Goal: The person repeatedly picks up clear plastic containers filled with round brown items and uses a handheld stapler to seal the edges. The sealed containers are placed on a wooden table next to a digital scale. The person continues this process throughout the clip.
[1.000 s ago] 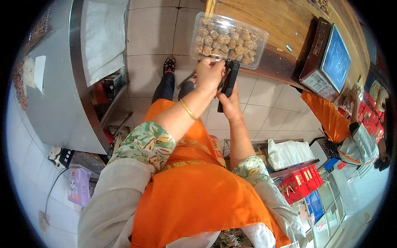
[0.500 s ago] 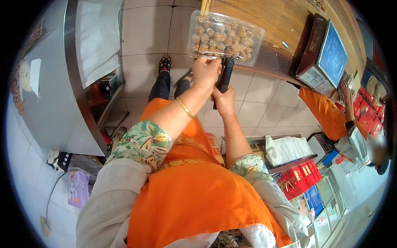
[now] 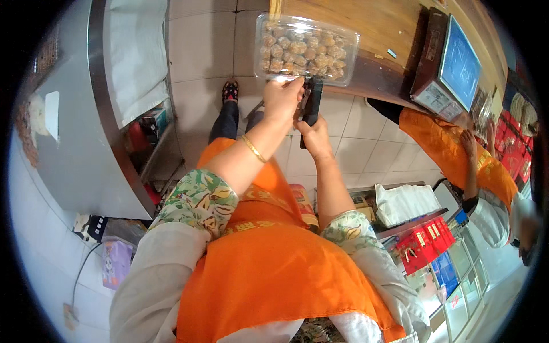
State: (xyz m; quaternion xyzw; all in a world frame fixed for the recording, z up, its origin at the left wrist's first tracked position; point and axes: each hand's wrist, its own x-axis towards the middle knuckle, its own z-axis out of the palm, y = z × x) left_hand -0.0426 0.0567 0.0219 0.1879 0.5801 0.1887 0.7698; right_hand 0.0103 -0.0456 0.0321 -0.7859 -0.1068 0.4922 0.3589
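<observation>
A clear plastic clamshell box [image 3: 349,43] full of round, brown, sugar-dusted sweets [image 3: 300,54] rests at the wooden table's near edge, its front part over the rim. My left hand [image 3: 281,103] is closed at the box's front edge, thumb and fingers pinching there; the fingertips are partly hidden. Just to its right, a black stapler [image 3: 311,103] stands with its far end against the same edge. My right hand [image 3: 315,137] wraps round the stapler's near end.
On the wooden table [image 3: 389,31], a scale with a blue top [image 3: 460,63] stands at the right. A co-worker in an orange apron [image 3: 440,143] is beyond it. A grey metal counter [image 3: 68,131] lies left. Red gift boxes [image 3: 423,246] and a white bag [image 3: 405,204] sit at lower right.
The co-worker has shifted, and more of the orange apron and an arm now show. The box and both my hands stay together, with only a slight shift in the view.
</observation>
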